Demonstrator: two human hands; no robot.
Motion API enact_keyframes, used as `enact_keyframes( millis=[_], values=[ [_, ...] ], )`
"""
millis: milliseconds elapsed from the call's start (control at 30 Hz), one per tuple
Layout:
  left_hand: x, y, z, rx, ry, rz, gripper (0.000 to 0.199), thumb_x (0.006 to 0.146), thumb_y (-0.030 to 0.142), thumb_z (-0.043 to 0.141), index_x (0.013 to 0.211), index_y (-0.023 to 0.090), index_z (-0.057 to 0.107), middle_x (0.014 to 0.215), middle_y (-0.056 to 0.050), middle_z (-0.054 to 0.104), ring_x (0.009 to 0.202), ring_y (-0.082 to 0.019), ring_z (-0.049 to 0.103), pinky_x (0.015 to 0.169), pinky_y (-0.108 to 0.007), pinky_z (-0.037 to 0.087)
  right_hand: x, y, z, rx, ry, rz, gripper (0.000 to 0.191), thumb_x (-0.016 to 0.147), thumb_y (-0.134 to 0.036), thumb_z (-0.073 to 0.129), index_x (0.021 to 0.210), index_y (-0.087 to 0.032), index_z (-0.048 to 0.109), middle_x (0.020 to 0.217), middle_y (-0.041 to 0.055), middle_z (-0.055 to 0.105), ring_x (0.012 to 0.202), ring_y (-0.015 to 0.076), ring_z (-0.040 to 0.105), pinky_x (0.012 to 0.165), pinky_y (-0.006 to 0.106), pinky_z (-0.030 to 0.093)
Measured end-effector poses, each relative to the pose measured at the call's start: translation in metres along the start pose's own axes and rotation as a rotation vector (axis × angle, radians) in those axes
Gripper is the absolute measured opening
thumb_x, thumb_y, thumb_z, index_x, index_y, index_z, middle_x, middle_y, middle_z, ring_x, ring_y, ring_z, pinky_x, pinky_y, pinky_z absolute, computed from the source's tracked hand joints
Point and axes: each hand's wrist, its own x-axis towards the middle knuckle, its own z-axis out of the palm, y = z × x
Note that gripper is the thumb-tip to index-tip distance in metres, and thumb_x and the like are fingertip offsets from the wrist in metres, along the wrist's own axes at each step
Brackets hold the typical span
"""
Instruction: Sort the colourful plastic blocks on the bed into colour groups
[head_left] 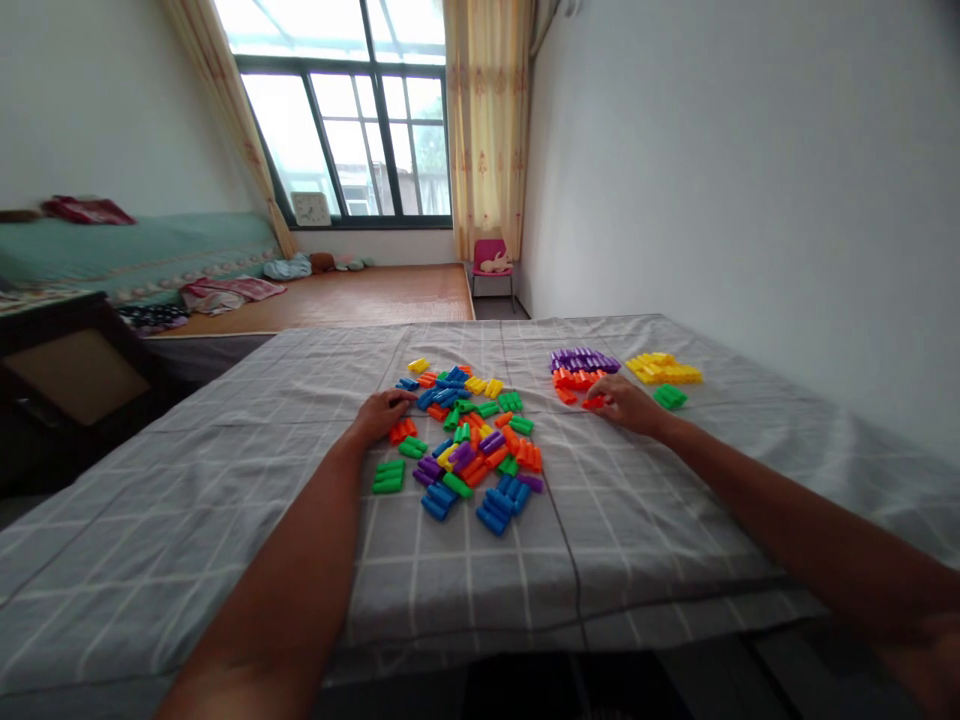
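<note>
My right hand has its fingers closed on an orange plastic piece, low over the cloth. Just beyond it lie a row of orange pieces and a stack of purple pieces. My left hand rests at the left edge of a loose mixed pile, fingers curled together; whatever may be in them is hidden. Closest to that hand is an orange piece. The pile holds ribbed, tube-like pieces, including blue, green and purple ones.
Yellow pieces are grouped at the right, with a green group in front of them. A grey checked cloth covers the table. Behind stand a wooden bed platform and a pink chair; a wall runs along the right.
</note>
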Motion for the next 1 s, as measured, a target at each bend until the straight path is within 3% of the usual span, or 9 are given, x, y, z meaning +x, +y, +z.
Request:
enact_keyframes(
  millis=[100,267,433,800,900,1000],
  values=[
    [-0.001,0.002,-0.002,0.013,-0.006,-0.005,0.034,0.078,0.031,0.053,0.100,0.023,0.077,0.094,-0.001,0.076,0.087,-0.020,0.068,0.075,-0.025,0.052,-0.010,0.011,0.001,0.037,-0.010,0.056,0.015,0.076,-0.030,0.067,0.087,-0.022,0.070,0.096,0.0069,0.071,0.095,0.0229,0.064,0.084,0.035,0.051],
    [-0.002,0.005,-0.004,0.017,-0.018,-0.003,0.034,0.078,0.031,0.053,0.101,0.022,0.076,0.095,-0.002,0.076,0.085,-0.020,0.068,0.078,-0.027,0.052,-0.010,0.016,0.007,0.089,0.046,0.189,0.020,0.074,-0.032,0.070,0.089,-0.019,0.068,0.092,0.0067,0.071,0.073,0.0180,0.067,0.071,0.030,0.054],
    [-0.002,0.004,-0.002,-0.003,-0.015,0.003,0.032,0.078,0.029,0.053,0.099,0.022,0.076,0.098,-0.002,0.076,0.088,-0.019,0.068,0.082,-0.026,0.052,-0.002,0.008,0.017,0.131,0.048,0.194,0.013,0.076,-0.024,0.067,0.087,-0.019,0.067,0.091,0.0065,0.073,0.077,0.0181,0.070,0.076,0.030,0.056],
    [-0.001,0.003,-0.001,0.006,-0.005,0.015,0.031,0.078,0.028,0.054,0.098,0.025,0.077,0.098,0.000,0.076,0.092,-0.019,0.068,0.083,-0.026,0.052,0.006,-0.001,0.023,0.003,0.057,0.189,0.015,0.077,-0.031,0.066,0.088,-0.021,0.068,0.090,0.0050,0.072,0.074,0.0172,0.067,0.075,0.030,0.053],
    [0.000,0.000,0.001,0.003,0.003,0.016,0.031,0.077,0.027,0.054,0.097,0.025,0.077,0.097,0.000,0.076,0.094,-0.020,0.068,0.085,-0.027,0.052,0.011,-0.006,0.022,-0.058,0.095,0.161,0.015,0.077,-0.031,0.066,0.088,-0.021,0.069,0.092,0.0066,0.072,0.082,0.0204,0.067,0.080,0.033,0.052],
    [0.000,-0.002,0.003,-0.009,0.006,0.006,0.031,0.078,0.027,0.055,0.099,0.023,0.077,0.098,-0.001,0.076,0.093,-0.020,0.068,0.085,-0.028,0.052,0.025,-0.026,0.022,-0.077,0.160,0.078,0.018,0.081,-0.034,0.064,0.092,-0.020,0.069,0.097,0.0095,0.071,0.091,0.0234,0.066,0.087,0.037,0.050]
  ],
)
